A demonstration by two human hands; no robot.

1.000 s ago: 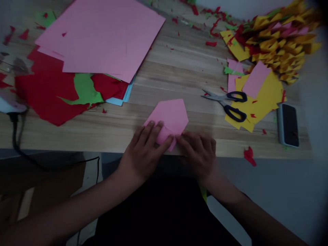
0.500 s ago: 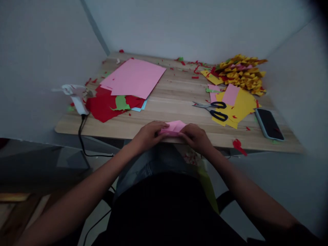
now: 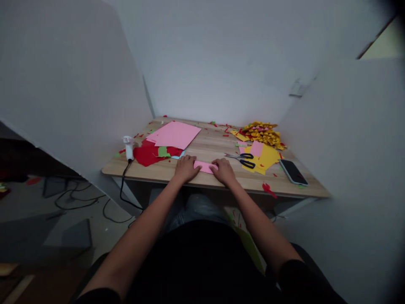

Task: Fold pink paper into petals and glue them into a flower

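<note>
Now both hands, left hand [image 3: 186, 168] & right hand [image 3: 223, 171], press pink paper [image 3: 205, 166] flat.

A wooden table [image 3: 284, 185] stood in a corner of plain white walls [image 3: 221, 63]. Dim light fell. Black cables [image 3: 79, 200] trailed over the grey floor [image 3: 47, 228].

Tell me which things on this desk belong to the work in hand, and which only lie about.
In use:
- small folded pink paper piece, pressed flat between the left hand and the right hand

Lying about:
- black-handled scissors
- large pink paper sheet
- red paper scraps
- yellow folded paper pile
- dark smartphone
- white corded tool
</note>
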